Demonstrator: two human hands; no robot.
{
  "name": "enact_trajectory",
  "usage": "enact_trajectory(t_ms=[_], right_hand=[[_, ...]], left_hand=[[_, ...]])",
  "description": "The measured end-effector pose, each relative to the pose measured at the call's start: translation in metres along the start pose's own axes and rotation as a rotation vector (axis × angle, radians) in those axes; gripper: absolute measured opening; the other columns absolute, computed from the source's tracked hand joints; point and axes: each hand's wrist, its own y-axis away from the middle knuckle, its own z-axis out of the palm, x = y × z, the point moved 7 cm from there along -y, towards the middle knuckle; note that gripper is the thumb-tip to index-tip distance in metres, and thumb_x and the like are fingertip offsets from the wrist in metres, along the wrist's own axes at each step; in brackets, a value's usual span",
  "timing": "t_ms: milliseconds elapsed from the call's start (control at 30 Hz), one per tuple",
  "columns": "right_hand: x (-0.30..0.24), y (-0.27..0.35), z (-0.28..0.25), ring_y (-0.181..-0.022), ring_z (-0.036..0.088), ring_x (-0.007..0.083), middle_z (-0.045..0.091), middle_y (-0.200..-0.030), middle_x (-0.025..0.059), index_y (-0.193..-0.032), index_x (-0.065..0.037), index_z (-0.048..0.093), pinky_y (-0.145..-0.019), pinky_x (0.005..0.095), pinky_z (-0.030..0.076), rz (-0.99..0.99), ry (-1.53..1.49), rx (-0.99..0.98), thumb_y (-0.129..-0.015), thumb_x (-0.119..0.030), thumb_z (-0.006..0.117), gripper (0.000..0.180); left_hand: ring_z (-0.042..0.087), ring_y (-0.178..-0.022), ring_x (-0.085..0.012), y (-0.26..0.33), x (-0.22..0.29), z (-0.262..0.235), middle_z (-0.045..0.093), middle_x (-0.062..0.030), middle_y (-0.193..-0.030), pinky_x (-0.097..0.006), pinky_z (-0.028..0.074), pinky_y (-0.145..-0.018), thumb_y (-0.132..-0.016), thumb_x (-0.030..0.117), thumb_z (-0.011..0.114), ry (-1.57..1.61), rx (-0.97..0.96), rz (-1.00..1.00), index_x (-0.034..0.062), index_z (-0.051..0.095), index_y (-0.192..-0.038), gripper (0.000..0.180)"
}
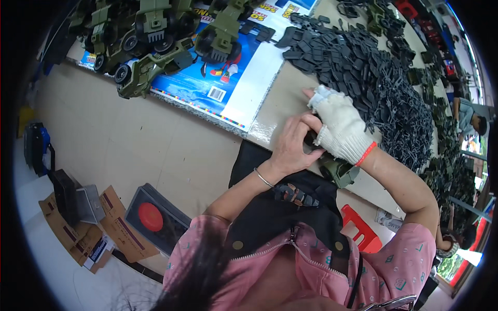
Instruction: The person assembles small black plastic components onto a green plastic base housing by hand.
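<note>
I've got an olive-green moulded-plastic toy vehicle body (340,172) at the desk's (272,116) near edge, partly in view. It sits askew, visible end angled toward the lower right; can't tell if it's resting on the surface or held just above. That end looks open, w/ a frame-like rim. Upper-left portion's hidden, so full shape n/a. Just up-left I see a small blackish pc (310,138), mostly covered; attached or separate, unclear.

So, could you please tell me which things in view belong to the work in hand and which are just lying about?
Likely work things:
green toy vehicle by the gloved right hand
other green vehicles
dark plastic parts

Seemingly lying about:
cardboard
red plastic item
</note>
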Motion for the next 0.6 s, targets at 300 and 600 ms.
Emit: enact_trajectory(t_ms=[300,600], right_hand=[[0.002,0.034,-0.069,-0.135,0.049,0.05,0.053,-0.147,0.0235,-0.147,-0.005,0.051,-0.112,0.0535,0.042,-0.08,-0.145,0.232,-0.059,-0.051,0.093,0.108],[0.141,-0.062,-0.121,-0.109,0.063,0.0378,0.065,-0.114,0.0204,-0.136,-0.005,0.058,-0.097,0.0447,0.051,0.339,-0.124,0.516,-0.077,-0.025,0.083,0.067]], left_hand=[[0.064,-0.116,-0.0373,-0.044,0.018,-0.08,0.062,-0.0227,-0.133,-0.042,0.052,-0.097,-0.063,0.015,0.096,-0.145,0.392,0.116,0.004,0.059,-0.117,0.067],[0.055,-0.126,-0.0391,-0.235,0.007,-0.127,0.057,-0.0181,-0.142,-0.048,0.046,-0.107,-0.075,0.037,0.089,-0.681,0.271,0.462,0.0078,0.058,-0.14,0.078]])
